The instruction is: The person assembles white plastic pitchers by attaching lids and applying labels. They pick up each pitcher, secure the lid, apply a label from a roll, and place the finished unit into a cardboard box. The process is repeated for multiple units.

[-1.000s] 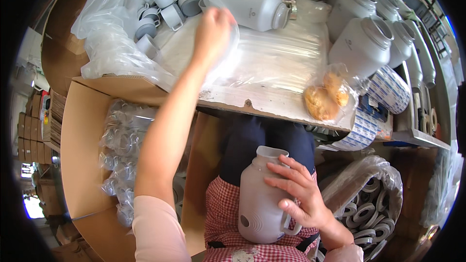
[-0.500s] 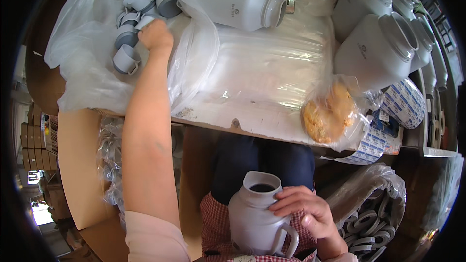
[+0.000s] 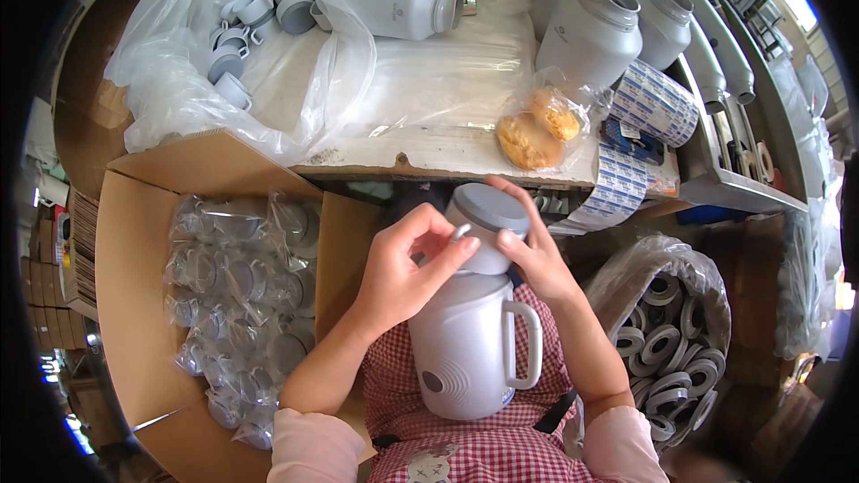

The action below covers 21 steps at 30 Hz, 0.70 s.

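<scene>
A light grey jug [image 3: 465, 344] with a side handle stands upright against my checked apron. On its mouth sits a grey cup [image 3: 484, 250], upside down, with its darker grey base facing up. My left hand [image 3: 407, 261] is closed, thumb and finger pinching the cup's small handle. My right hand [image 3: 540, 255] grips the cup from the other side, thumb in front and fingers behind. Whether the cup is seated tightly on the jug I cannot tell.
More grey cups [image 3: 228, 63] lie in a clear plastic bag on the table. Large grey jug bodies [image 3: 586, 40] stand at the back right. Wrapped bread [image 3: 534, 139] lies near the table edge beside a label roll [image 3: 658, 103]. An open carton [image 3: 134, 304] is at left, a bag of grey rings [image 3: 667, 340] at right.
My left hand has come back from the bag of cups with a cup, now on top of the jug. My right hand has moved from the jug's shoulder up to the cup.
</scene>
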Motion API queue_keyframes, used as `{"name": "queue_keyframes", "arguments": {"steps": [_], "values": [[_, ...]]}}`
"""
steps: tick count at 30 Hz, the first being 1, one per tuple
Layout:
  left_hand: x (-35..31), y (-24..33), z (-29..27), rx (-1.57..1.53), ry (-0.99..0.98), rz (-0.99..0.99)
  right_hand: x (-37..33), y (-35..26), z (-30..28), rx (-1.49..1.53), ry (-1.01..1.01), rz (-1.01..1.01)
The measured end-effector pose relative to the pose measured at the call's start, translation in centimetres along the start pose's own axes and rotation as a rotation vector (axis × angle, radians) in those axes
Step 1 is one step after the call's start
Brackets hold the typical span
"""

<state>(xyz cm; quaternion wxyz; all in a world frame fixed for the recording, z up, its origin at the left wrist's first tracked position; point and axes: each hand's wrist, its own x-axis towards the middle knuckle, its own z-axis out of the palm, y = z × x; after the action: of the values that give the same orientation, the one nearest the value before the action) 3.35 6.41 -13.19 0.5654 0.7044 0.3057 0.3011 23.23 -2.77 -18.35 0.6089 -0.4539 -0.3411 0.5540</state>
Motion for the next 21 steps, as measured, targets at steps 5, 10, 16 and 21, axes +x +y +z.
{"name": "queue_keyframes", "arguments": {"steps": [5,10,16,21], "values": [[-4.8,-1.4,0.7,0.144,-0.053,-0.254,-1.4,0.5,0.4,0.117,0.169,0.126],[-6.7,-4.1,0.9,-0.232,-0.310,-0.328,-2.6,1.0,-0.4,0.173,0.079,0.189],[-5.1,-7.8,2.1,-0.681,-0.491,-0.377,-4.3,1.9,-1.6,0.199,0.070,0.072],[-4.3,-6.9,2.4,-0.553,-0.441,-0.239,-4.5,2.1,-1.6,0.131,0.059,0.051]]}}
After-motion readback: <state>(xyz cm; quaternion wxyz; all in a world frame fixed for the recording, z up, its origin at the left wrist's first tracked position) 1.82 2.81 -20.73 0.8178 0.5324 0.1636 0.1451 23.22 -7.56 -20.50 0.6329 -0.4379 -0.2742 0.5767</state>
